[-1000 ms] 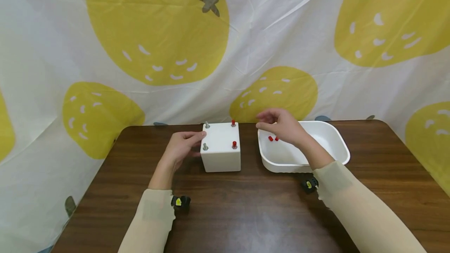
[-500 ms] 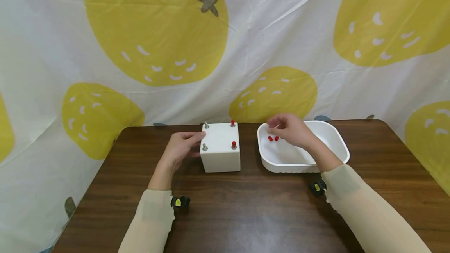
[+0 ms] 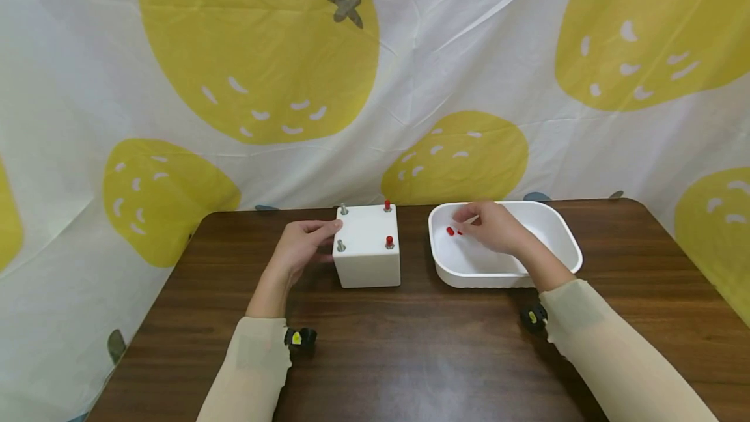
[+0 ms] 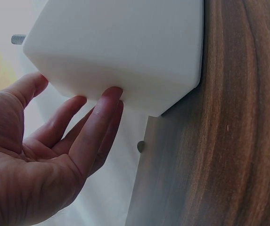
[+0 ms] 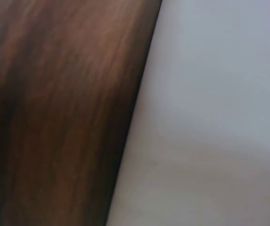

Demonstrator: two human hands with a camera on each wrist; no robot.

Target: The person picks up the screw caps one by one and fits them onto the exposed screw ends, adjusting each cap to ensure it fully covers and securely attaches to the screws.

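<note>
A white box [image 3: 368, 232] stands on the table with upright metal bolts at its top corners. On its left side are two bare bolts [image 3: 342, 245]; red caps [image 3: 389, 240] cover the two on the right. My left hand [image 3: 300, 243] rests against the box's left side, thumb at the top edge; in the left wrist view its fingertips [image 4: 110, 94] press the side face. Inside a white tray [image 3: 510, 275] lie small red caps [image 3: 450, 231]. My right hand [image 3: 492, 226] reaches down into the tray, fingertips right at one cap and partly hiding it.
The dark wooden table [image 3: 398, 357] extends in front of box and tray. A white cloth with yellow fruit print [image 3: 457, 155] hangs close behind the table's back edge. The tray's raised wall [image 5: 196, 117] fills much of the right wrist view.
My right hand has moved from the tray's back left rim rightward and down into the tray, now overlapping one red cap. The left hand and box stay in place.
</note>
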